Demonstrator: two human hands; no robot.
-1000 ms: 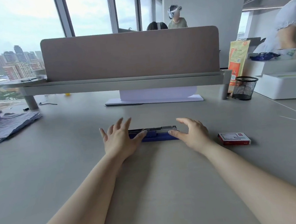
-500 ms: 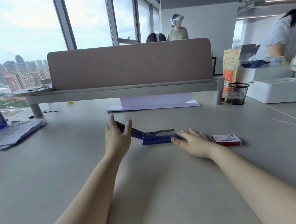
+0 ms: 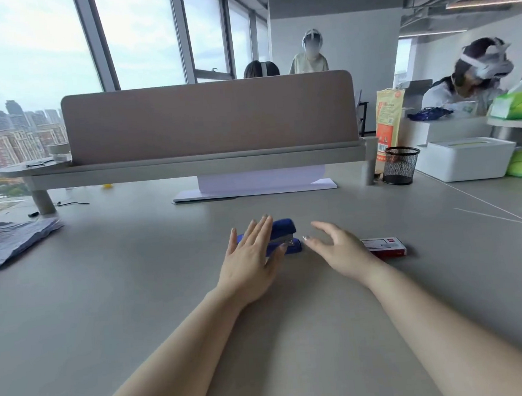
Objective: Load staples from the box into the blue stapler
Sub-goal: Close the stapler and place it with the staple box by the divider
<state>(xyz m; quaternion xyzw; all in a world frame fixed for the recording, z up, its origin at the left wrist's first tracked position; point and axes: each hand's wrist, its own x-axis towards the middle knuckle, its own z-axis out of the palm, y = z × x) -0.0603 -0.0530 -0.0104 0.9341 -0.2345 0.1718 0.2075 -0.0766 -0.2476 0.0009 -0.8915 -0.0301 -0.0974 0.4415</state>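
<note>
the blue stapler (image 3: 282, 238) lies on the bench (image 3: 137, 299) under the open left hand (image 3: 251, 257); the open right hand (image 3: 339, 251) hovers beside the staple box (image 3: 385, 246). a loose hold could let the stapler slide.

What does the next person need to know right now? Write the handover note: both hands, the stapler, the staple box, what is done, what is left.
Left hand: open, fingers spread, lying against the blue stapler, not gripping it.
Right hand: open and empty, hovering between the stapler and the staple box.
Stapler: on the table, directly ahead; whether its top is fully shut is hard to tell behind the hand.
Staple box: on the table just right of the right hand, appears closed and untouched.
Done: nothing loaded that shows.
Left: open the box, take a strip, open the stapler, load, close.
</note>
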